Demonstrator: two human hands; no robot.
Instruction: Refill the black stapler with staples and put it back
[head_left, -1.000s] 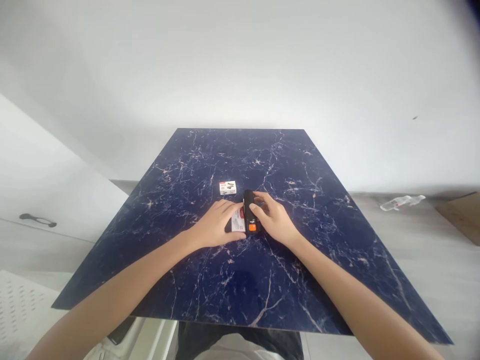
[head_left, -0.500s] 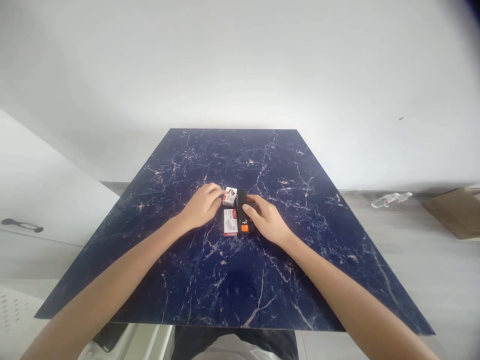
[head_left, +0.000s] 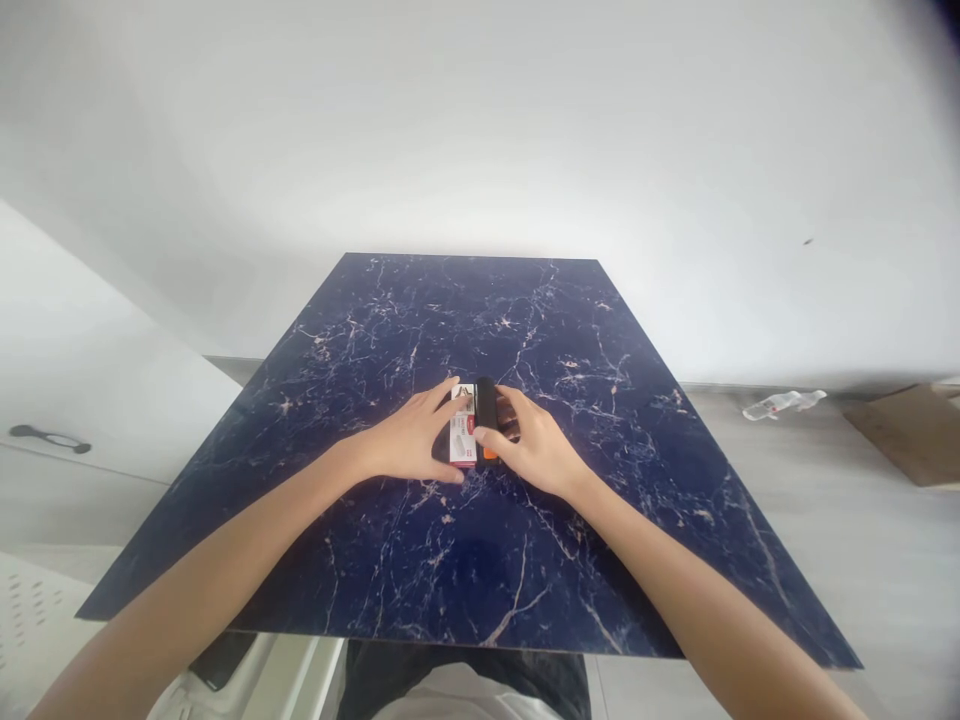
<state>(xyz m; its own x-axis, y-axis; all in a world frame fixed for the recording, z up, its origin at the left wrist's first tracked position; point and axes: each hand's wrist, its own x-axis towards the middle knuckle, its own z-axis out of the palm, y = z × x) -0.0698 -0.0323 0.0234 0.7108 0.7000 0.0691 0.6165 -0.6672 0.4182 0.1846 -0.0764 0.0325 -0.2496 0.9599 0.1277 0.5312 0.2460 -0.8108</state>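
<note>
Bench lot: black stapler (head_left: 486,408) with two boxes, held between two bare hands

Item 1, black stapler: stands near the middle of the marble bench (head_left: 480,320), long axis pointing away from the person, with an orange part at the near end, mostly behind the fingers.

Item 2, white staple box (head_left: 463,438): lies flat, red label showing, just left of the black stapler and touching or nearly touching it.

Item 3, small printed box (head_left: 464,393): sits just left of the far end of the black stapler, against the far end of the white staple box.

Right hand (head_left: 534,447): closed around the black stapler from its right side, with the thumb across its near part and the fingers at the far side.

Left hand (head_left: 409,442): left of the black stapler, fingers spread, the index finger (head_left: 447,393) reaching the small printed box; whether its grip is holding the boxes or only resting on them, cannot tell.

Also present: clear plastic bottle (head_left: 782,405) on the floor, well right of the black stapler; cardboard sheet (head_left: 913,432) farther right; white cabinet (head_left: 90,400) well left, with dark handle
</note>
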